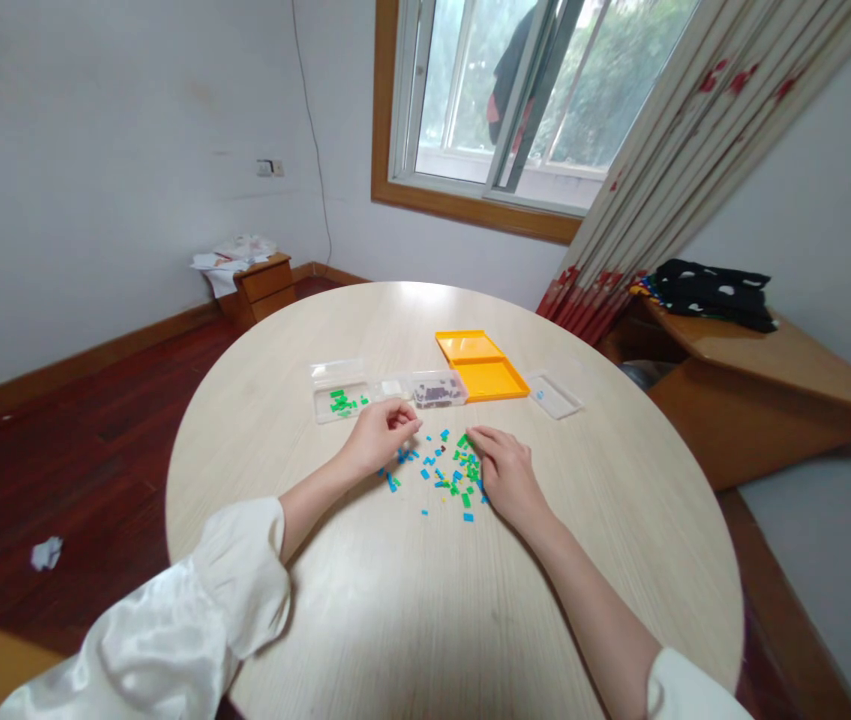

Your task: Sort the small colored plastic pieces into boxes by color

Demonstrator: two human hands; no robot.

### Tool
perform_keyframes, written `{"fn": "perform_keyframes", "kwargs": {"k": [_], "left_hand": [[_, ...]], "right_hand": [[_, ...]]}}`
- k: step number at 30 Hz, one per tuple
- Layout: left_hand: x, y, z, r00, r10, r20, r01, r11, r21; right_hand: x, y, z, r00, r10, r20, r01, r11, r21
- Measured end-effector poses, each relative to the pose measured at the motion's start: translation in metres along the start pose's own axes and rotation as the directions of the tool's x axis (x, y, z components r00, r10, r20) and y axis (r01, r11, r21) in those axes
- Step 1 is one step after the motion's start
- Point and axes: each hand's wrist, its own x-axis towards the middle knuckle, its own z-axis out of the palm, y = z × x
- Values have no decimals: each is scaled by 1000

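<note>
Small blue, green and yellow building bricks (457,470) lie scattered on the round table. My left hand (384,437) hovers at the left of this pile with its fingers curled and the tips pressed together. Whatever sits between those tips is too small to make out. On the right side of the pile, my right hand (506,475) reaches in with fingers stretched, the index fingertip beside a green brick (462,440) and the thumb apart from it. Part of the pile is hidden under this hand. Beyond my left hand, a clear plastic box (318,408) holds green bricks.
A clear box (462,393) with small dark pieces stands behind the pile, beside an opened orange case (491,378). A shallow clear tray (556,396) lies to the right. The round table (365,620) has a curved edge; a wooden cabinet (792,370) stands at right.
</note>
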Motion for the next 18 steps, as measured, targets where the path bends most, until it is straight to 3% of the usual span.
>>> {"fn": "perform_keyframes", "kwargs": {"k": [9, 13, 18], "left_hand": [[3, -4, 0, 996, -85, -35, 81, 992, -101], [3, -2, 0, 994, -108, -3, 107, 988, -110], [3, -2, -1, 995, -104, -1, 103, 990, -92]], "right_hand": [[1, 10, 2, 994, -107, -4, 107, 994, -21], [2, 13, 3, 982, -171, 82, 169, 985, 37], [4, 14, -1, 986, -132, 107, 127, 991, 47]]}}
